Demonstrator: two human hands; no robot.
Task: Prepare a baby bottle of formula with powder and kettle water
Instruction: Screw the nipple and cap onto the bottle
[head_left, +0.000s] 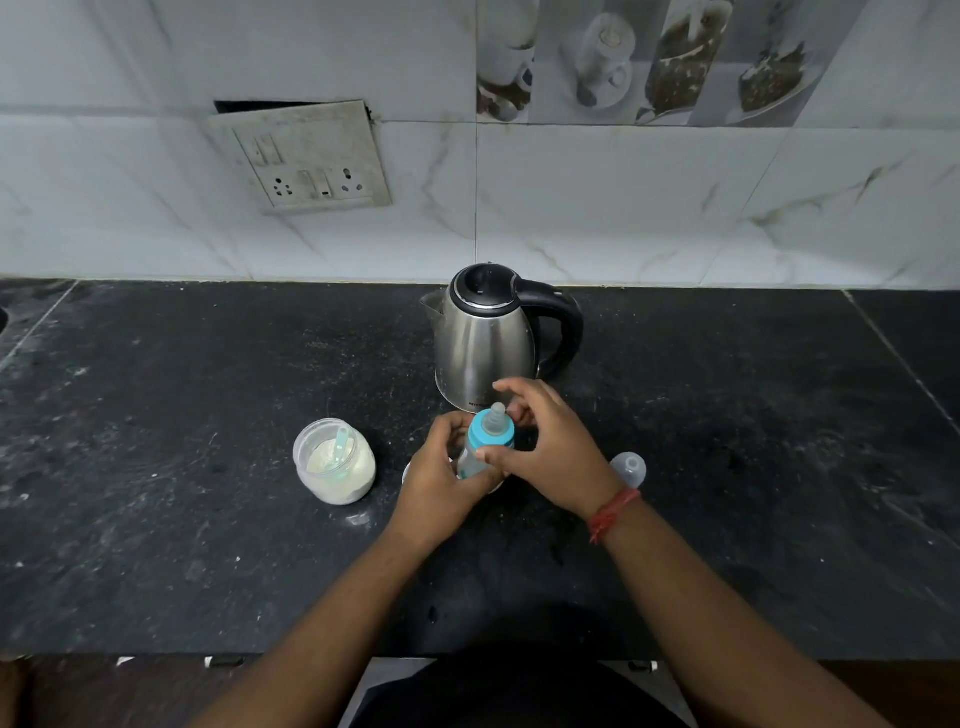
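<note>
- Head view — bottle near the middle of the dark counter, just in front of the kettle, tilted a little with its teat end leaning away from the person.
- Long axis runs from the base, low and buried in the left palm, up and away to the teat; blue collar sits at the top of the body.
- Left hand wraps the lower body from the left side, fingers curled round it — a holding grip.
- Right hand comes in from the right, thumb on the near side just below the collar, fingers arched over the far side. It looks closed on the collar, though how firmly the fingertips bear cannot be told from here.
- The relation that counts: collar lies directly between the right thumb and fingers, the twist axis being the bottle's own long axis. Right hand is the one on the collar; left only steadies.
- Likely step: turning the collar, on or off — direction not readable.
- Powder jar open, left of the left hand, scoop standing in it.
- Clear cap lies on the counter just beyond the right wrist, apart from the bottle.
- Kettle lid down, handle to the right, spout to the left.
</note>
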